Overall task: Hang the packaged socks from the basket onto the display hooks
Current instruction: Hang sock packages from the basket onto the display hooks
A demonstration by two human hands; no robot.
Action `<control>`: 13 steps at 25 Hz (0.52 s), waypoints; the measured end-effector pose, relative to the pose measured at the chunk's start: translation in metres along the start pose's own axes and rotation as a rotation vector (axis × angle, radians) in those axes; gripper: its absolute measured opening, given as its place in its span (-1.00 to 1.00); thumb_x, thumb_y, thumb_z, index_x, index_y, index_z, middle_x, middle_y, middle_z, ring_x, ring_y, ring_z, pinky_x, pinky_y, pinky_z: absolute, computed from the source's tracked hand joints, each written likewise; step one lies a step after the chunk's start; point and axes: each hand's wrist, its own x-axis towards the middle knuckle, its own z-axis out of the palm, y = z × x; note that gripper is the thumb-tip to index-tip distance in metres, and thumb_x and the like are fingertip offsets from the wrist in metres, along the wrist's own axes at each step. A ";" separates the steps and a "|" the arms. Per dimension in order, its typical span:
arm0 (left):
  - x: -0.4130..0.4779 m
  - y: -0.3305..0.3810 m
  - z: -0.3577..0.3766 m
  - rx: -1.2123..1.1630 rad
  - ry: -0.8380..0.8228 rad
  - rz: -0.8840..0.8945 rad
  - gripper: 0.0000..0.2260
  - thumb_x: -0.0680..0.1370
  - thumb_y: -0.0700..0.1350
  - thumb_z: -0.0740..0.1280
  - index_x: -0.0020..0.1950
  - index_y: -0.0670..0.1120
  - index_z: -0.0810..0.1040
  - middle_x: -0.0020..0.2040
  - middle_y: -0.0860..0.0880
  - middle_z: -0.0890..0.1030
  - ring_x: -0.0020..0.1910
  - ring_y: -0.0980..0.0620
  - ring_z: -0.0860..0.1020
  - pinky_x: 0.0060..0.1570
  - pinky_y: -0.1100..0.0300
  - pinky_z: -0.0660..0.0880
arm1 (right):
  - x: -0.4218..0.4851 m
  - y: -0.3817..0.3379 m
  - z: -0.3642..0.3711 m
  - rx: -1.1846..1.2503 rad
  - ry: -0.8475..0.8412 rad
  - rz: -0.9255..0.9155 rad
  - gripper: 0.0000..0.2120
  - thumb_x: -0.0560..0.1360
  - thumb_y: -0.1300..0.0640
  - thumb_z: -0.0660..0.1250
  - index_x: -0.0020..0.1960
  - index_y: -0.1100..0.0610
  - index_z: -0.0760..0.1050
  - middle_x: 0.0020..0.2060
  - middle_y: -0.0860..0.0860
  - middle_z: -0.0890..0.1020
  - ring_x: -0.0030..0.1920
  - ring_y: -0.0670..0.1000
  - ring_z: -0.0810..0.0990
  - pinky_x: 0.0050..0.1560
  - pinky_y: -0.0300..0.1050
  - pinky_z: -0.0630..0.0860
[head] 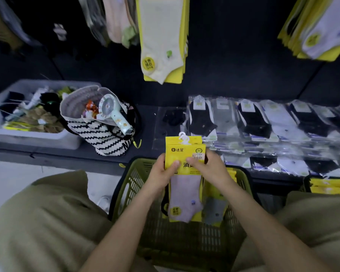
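Hovering over the green basket, the left hand was clamped by its fingers on the stack of sock packs, likewise pinched by the right hand; were the stack allowed to fan apart, rear packs could be missed by a hook and dropped.

Head camera, wide-angle, looking down close over basket, shelf beyond.

Dark shelf carries bin, tote, sock packs.
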 end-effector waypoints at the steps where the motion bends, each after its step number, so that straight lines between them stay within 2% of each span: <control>1: 0.004 0.015 -0.001 -0.054 0.019 0.017 -0.78 0.52 -0.15 0.32 0.16 -0.08 0.46 0.08 -0.06 0.62 0.03 -0.01 0.61 0.01 0.13 0.57 | 0.008 -0.017 -0.005 0.059 0.032 -0.006 -0.70 0.36 0.02 0.48 0.04 -0.02 0.48 -0.10 -0.08 0.65 -0.08 -0.08 0.62 -0.04 -0.09 0.55; 3: 0.010 0.046 -0.004 -0.141 0.058 0.057 -0.72 0.41 -0.04 0.40 0.09 0.01 0.48 0.00 0.04 0.65 -0.04 0.09 0.64 -0.13 0.24 0.57 | 0.021 -0.048 -0.015 0.180 0.125 -0.019 -0.63 0.30 0.07 0.53 0.02 0.04 0.44 -0.12 -0.05 0.64 -0.08 -0.06 0.63 -0.08 -0.09 0.58; 6: 0.023 0.093 -0.011 -0.180 0.066 0.136 -0.64 0.27 0.04 0.44 0.03 0.06 0.50 -0.13 0.14 0.69 -0.14 0.17 0.66 -0.27 0.34 0.54 | 0.036 -0.086 -0.029 0.251 0.163 -0.130 -0.80 0.31 0.11 0.53 -0.14 -0.01 0.53 -0.24 -0.12 0.69 -0.18 -0.11 0.66 -0.23 -0.25 0.58; 9: 0.039 0.139 -0.023 -0.152 0.064 0.267 -0.64 0.31 0.07 0.40 0.08 0.04 0.50 -0.08 0.11 0.69 -0.10 0.17 0.65 -0.24 0.36 0.53 | 0.049 -0.126 -0.046 0.267 0.175 -0.251 -0.87 0.36 0.16 0.49 -0.21 -0.03 0.57 -0.28 -0.21 0.69 -0.25 -0.21 0.65 -0.31 -0.36 0.53; 11: 0.049 0.168 -0.030 -0.130 0.019 0.364 -0.65 0.37 0.11 0.34 0.11 0.03 0.50 0.00 0.09 0.68 -0.03 0.16 0.64 -0.16 0.36 0.53 | 0.058 -0.152 -0.058 0.264 0.207 -0.303 -0.88 0.37 0.15 0.48 -0.20 -0.03 0.56 -0.28 -0.20 0.69 -0.24 -0.20 0.65 -0.29 -0.32 0.55; 13: 0.057 0.196 -0.035 -0.104 -0.010 0.434 -0.70 0.40 0.11 0.30 0.08 0.04 0.50 -0.01 0.12 0.67 -0.03 0.19 0.63 -0.15 0.39 0.51 | 0.067 -0.178 -0.069 0.239 0.243 -0.345 -0.88 0.38 0.13 0.47 -0.20 -0.04 0.56 -0.29 -0.19 0.68 -0.24 -0.19 0.65 -0.25 -0.28 0.58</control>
